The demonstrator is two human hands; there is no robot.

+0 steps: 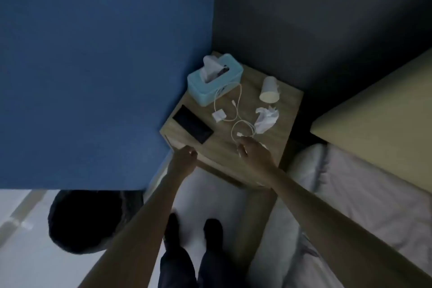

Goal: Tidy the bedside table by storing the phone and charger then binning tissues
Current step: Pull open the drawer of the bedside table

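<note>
Phone [193,124] lay flat and face-up near the front left corner of the worktop [275,128], a thin, stiff, dark slab that would likely be slippery; lifting it by its long edges looked the safest hold. Just beyond the phone, toward the wall, stood a blue tissue box [214,79]. Beside the phone, toward the bed, the white charger [217,115] sat with its cable [238,103] trailing in loose loops, light and limp, best gathered at the plug block and then coiled. Further from the phone, past the cable, a crumpled tissue [266,118] rested, soft and nearly weightless, and behind it a pale cup [269,90] lay on its side. The right hand [253,151] hovered with fingers loosely spread over the near end of the cable, gripping nothing. The left hand [183,159] was curled at the worktop's front edge below the phone; whether it clasped a drawer pull could not be told.
</note>
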